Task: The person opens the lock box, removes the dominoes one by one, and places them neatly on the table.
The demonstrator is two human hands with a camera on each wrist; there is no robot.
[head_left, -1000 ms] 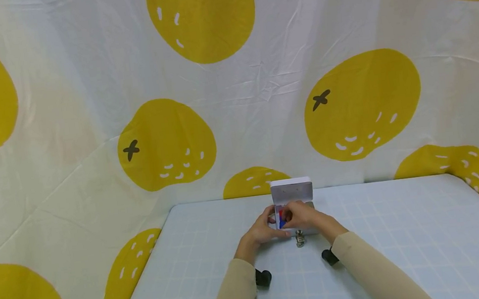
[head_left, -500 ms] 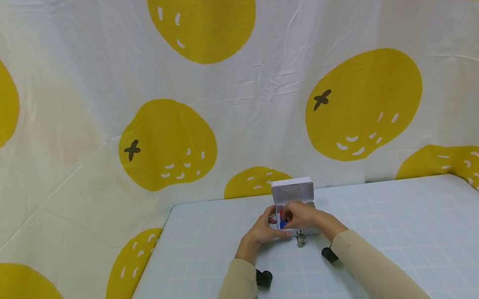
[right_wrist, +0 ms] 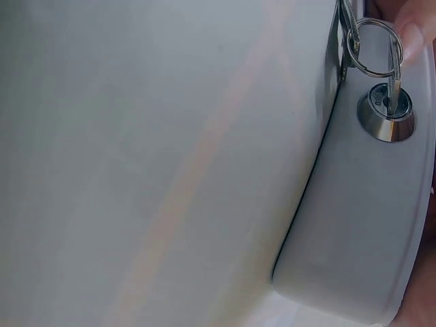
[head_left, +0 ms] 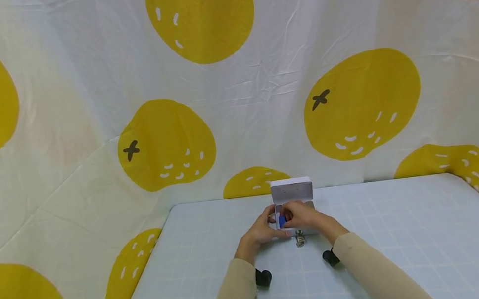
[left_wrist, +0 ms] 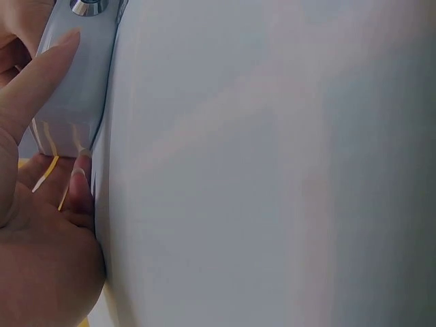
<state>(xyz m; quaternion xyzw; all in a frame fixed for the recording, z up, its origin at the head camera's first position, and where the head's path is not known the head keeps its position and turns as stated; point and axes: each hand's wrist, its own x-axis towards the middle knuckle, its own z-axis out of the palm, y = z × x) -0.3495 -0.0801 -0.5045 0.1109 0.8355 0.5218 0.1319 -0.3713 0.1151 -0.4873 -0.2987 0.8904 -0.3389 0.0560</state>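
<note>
A small white lock box (head_left: 292, 194) stands with its lid raised near the table's far edge. My left hand (head_left: 262, 229) grips its left end, the thumb lying along the front wall in the left wrist view. Inside the box, my right hand (head_left: 303, 215) has bent fingers and pinches a small blue object (head_left: 281, 221), whose kind is too small to tell. The fingers hide most of the box's inside. In the right wrist view a key (right_wrist: 394, 85) sits in the round lock (right_wrist: 387, 124), with a key ring and more keys hanging beside it.
The box stands on a table (head_left: 390, 240) with a pale blue checked cloth. Behind it hangs a white curtain (head_left: 260, 132) printed with yellow fruit. Black wrist cameras sit under both sleeves (head_left: 235, 294).
The red patch above the blue object in the box is out of sight now. My right fingers have shifted slightly; my left hand and the box stay put.
</note>
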